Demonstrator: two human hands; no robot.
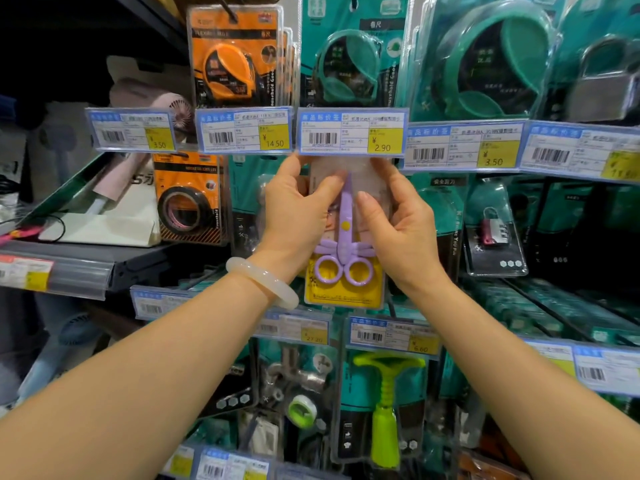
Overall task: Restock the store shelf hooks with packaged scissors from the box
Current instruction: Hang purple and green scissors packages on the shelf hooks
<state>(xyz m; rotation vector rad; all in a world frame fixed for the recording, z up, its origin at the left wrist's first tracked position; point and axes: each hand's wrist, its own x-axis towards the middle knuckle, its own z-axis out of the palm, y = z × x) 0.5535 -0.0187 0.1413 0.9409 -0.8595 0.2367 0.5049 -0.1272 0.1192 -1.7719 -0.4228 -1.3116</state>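
Note:
A blister pack of purple scissors (pixel 343 237) on a yellow card is held upright against the shelf, just under the 2.90 price tag (pixel 351 131). My left hand (pixel 294 209) grips the pack's left edge, thumb across the front near the blades. On the other side my right hand (pixel 394 220) grips the right edge, thumb on the clear plastic. The top of the pack sits behind the price tag, so its hang hole and the hook are hidden. The box is not in view.
Hooks above carry orange tape measures (pixel 235 57) and teal tape-measure packs (pixel 353 53). Black tape (pixel 188 206) hangs at left, padlock packs (pixel 495 226) at right. Below hang hardware packs and a green-handled tool (pixel 386 410). A side shelf (pixel 86 258) juts out at left.

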